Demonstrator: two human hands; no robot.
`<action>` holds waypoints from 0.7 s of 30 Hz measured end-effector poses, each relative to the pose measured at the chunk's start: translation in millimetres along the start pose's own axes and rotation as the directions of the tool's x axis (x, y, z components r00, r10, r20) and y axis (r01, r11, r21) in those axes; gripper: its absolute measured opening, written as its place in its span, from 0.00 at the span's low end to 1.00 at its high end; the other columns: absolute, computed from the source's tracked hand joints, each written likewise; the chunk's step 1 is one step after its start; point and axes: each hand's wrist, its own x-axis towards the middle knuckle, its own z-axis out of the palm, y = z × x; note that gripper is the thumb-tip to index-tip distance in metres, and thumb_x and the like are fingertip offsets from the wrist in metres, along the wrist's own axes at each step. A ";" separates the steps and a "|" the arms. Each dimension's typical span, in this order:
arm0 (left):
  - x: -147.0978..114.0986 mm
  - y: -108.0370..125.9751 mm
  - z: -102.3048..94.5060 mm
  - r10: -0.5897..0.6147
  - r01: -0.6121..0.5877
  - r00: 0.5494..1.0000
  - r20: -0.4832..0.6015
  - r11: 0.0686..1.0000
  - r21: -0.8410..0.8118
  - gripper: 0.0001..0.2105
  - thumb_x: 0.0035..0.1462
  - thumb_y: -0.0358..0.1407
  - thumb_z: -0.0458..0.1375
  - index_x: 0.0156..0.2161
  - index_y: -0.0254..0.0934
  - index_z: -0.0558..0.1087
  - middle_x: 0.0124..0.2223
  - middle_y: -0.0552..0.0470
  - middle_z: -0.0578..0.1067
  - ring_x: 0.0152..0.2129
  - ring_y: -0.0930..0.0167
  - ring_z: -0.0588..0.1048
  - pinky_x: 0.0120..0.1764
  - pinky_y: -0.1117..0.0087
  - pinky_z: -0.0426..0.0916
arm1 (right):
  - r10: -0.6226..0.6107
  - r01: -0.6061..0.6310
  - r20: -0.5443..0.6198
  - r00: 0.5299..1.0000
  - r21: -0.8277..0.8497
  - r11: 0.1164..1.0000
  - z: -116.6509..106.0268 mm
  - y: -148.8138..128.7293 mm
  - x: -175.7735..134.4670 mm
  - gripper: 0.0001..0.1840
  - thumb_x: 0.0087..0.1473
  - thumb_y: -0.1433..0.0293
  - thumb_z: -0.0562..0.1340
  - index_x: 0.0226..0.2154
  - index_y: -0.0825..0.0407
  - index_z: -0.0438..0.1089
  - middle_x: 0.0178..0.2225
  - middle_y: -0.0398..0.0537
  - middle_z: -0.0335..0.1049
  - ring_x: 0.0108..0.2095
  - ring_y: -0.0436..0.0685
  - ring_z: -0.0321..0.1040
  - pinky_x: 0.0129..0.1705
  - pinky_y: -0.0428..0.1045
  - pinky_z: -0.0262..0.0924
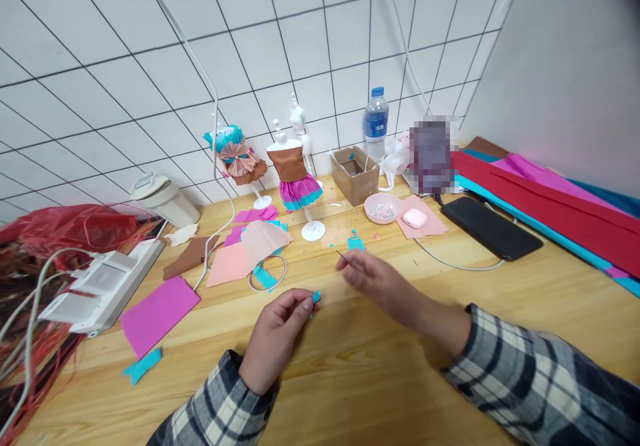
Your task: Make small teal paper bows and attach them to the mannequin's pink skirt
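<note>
My left hand (280, 336) is closed just above the tabletop, its thumb and forefinger pinching a small folded scrap of turquoise paper (316, 297). To the right, my right hand (367, 276) is raised over the table, fingertips together on a thin dark needle-like stick (342, 256); its exact kind is too small to tell. The hands are apart. Beyond them stands a mini dress form (287, 159) on a white round base, wearing a brown top and a magenta skirt with a turquoise hem.
Behind stand another dressed form (235, 156), a cardboard box (356, 173), a water bottle (377, 116) and a pink bowl (383, 208). Magenta paper (160, 316) and a power strip (107, 293) lie left. A black phone (490, 227) and red paper strips (545, 203) are at right.
</note>
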 end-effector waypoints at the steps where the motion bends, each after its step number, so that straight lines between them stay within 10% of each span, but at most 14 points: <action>1: 0.0 0.3 0.4 0.009 -0.009 1.000 0.001 1.000 0.008 0.13 0.53 0.44 0.61 0.34 0.35 0.75 0.31 0.51 0.77 0.30 0.70 0.72 0.36 0.72 0.66 | 0.048 -0.050 0.051 0.998 0.033 0.998 8.2 -1.1 -3.8 0.17 0.51 0.55 0.62 0.38 0.49 0.68 0.23 0.38 0.60 0.23 0.49 0.55 0.25 0.45 0.50; 21: -2.3 -2.6 1.4 0.018 -0.038 0.990 0.143 0.989 0.140 0.12 0.55 0.42 0.59 0.34 0.34 0.77 0.32 0.49 0.78 0.31 0.68 0.73 0.38 0.70 0.67 | -0.091 0.098 0.043 0.995 -0.220 0.971 23.3 -1.5 -9.9 0.04 0.49 0.68 0.65 0.30 0.49 0.76 0.28 0.41 0.73 0.27 0.50 0.64 0.30 0.46 0.55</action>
